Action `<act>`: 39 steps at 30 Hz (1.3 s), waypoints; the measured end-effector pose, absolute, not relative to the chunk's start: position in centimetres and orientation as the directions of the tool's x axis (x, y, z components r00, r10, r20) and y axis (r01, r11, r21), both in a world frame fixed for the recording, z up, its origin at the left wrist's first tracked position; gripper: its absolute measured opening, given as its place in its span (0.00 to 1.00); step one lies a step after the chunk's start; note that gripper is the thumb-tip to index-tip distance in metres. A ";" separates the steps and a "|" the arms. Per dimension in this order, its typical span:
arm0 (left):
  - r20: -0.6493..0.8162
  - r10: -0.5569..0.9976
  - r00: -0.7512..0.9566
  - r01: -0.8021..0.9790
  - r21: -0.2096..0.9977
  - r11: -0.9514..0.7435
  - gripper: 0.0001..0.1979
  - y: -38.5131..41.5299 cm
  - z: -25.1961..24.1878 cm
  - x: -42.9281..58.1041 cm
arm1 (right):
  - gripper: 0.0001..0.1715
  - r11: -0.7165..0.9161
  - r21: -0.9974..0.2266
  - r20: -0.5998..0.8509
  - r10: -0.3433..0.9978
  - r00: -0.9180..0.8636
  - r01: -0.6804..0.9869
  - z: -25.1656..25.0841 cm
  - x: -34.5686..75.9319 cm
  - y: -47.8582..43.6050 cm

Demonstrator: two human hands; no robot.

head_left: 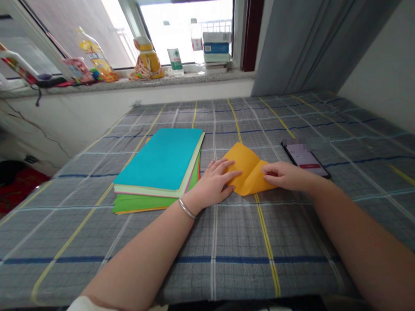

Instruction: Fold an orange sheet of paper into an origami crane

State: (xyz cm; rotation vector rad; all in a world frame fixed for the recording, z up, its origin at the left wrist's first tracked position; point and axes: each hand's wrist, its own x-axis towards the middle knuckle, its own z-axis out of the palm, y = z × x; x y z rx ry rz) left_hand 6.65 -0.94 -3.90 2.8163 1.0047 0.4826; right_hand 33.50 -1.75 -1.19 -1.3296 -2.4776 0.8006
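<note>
Head view: folded orange paper [250, 176] lies between the flat, open left hand [212, 183], fingertips on it, and the curled right hand [288, 177], grip unclear.

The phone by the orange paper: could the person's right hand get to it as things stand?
Probably yes. The right hand rests on the orange paper, and the phone lies close beside it on the checked cloth. Nothing seems to stand between them, so a short slide should do it.
</note>
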 end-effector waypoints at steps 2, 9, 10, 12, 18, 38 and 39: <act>0.262 0.622 0.738 0.583 0.218 -0.783 0.20 -0.9 -3.9 6.7 | 0.13 0.399 -0.557 -0.070 0.851 -0.520 0.728 -1.4 33.3 -1.6; 0.293 0.577 0.762 0.518 0.259 -0.815 0.12 -1.1 -3.5 7.0 | 0.13 0.303 -0.446 -0.072 0.926 -0.371 0.842 -2.0 32.5 -1.6; 0.290 0.575 0.765 0.513 0.265 -0.816 0.11 -1.2 -3.5 7.0 | 0.12 0.295 -0.427 -0.057 0.935 -0.351 0.855 -2.1 32.5 -1.6; 0.281 0.574 0.769 0.509 0.275 -0.816 0.09 -1.4 -3.4 7.2 | 0.12 0.273 -0.397 -0.020 0.952 -0.306 0.876 -2.3 32.5 -1.5; 0.314 0.601 0.735 0.534 0.279 -0.798 0.06 -1.7 -3.7 7.7 | 0.12 0.225 -0.428 -0.001 0.968 -0.249 0.875 -3.0 32.4 -1.4; 0.246 0.730 0.637 0.610 0.418 -0.673 0.07 -1.7 -4.4 8.2 | 0.20 0.259 -0.517 0.055 0.961 -0.270 0.816 -3.7 32.9 -2.5; 0.233 0.729 0.643 0.600 0.439 -0.669 0.09 -1.5 -4.4 8.1 | 0.20 0.256 -0.504 0.053 0.963 -0.266 0.825 -3.7 32.9 -2.6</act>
